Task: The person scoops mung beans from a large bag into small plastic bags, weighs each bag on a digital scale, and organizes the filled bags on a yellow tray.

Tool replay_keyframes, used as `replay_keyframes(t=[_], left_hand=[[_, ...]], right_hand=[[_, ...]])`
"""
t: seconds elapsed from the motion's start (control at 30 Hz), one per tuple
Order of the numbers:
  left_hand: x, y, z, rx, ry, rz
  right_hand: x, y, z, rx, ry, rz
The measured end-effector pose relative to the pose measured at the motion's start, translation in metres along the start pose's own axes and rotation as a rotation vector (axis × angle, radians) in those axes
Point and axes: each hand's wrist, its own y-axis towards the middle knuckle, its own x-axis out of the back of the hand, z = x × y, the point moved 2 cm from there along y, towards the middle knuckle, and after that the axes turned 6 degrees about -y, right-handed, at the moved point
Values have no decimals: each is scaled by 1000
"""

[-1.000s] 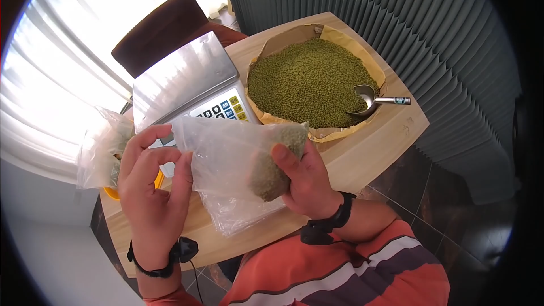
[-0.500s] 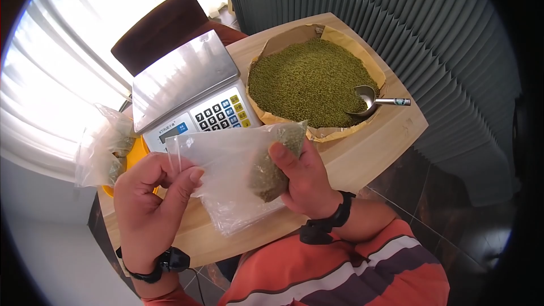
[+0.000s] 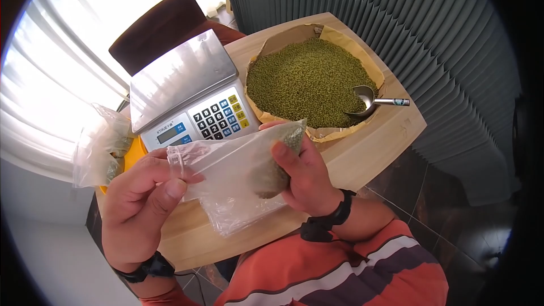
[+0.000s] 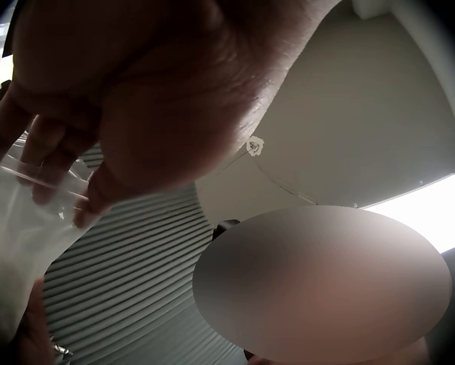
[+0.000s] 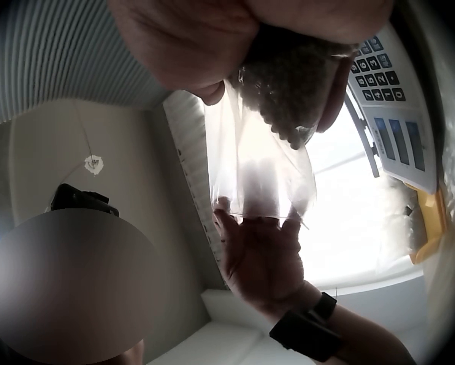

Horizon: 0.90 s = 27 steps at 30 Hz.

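In the head view a clear zip-lock bag (image 3: pixel 226 156) hangs sideways between both hands, a small load of green mung beans (image 3: pixel 271 178) gathered at its right end. My right hand (image 3: pixel 310 178) grips that filled end, thumb on the near side and fingers behind. My left hand (image 3: pixel 141 204) pinches the bag's mouth at the left, its thumb at the zip edge. In the left wrist view the left fingers (image 4: pixel 49 163) show at the mouth's plastic. Seen from the right wrist, the beans (image 5: pixel 288 95) bulge between the right thumb and fingers.
Flat plastic bags (image 3: pixel 232 218) lie on the wooden table (image 3: pixel 187 243) below. Behind stands a digital scale (image 3: pixel 187 85). A paper sack of mung beans (image 3: pixel 309 79) with a metal scoop (image 3: pixel 368 102) is at right; an orange container (image 3: pixel 135 153) with filled bags (image 3: pixel 99 153) is at left.
My left hand has gone from raised, spread fingers down and left to a pinch at the bag's mouth, uncovering the scale's keypad and display. My right hand keeps its grip on the filled end.
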Motion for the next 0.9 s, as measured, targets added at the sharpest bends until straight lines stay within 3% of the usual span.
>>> replay_keyframes(t=[0.07,0.17,0.3,0.5,0.57,0.6,0.7,0.77,0.83,0.9], left_hand=[[2,-3,-1,117,-51,-15],[1,-2,3,116,-258,-47],[0,0,1,184,-277,-88],[0,2,15,-44,-304,-56],[4,-1,17,-109,-82,-231],[6,-5,20,-111,-88,-235],[10,-24,44,-128,-269,-250],[7,-36,68,-114,-239,-279],[7,-46,100,-98,-215,-310],[8,-53,131,-269,109,-378]], right_hand=[[-5,-1,5,60,-19,18],[-7,-2,10,50,50,33],[-10,-2,19,35,70,13],[-7,2,51,18,152,9],[2,10,70,55,162,-80],[8,16,77,53,155,-78],[37,35,108,191,99,-196],[59,46,133,339,-217,-292],[80,58,154,344,-348,-322],[95,72,174,342,-480,-346]])
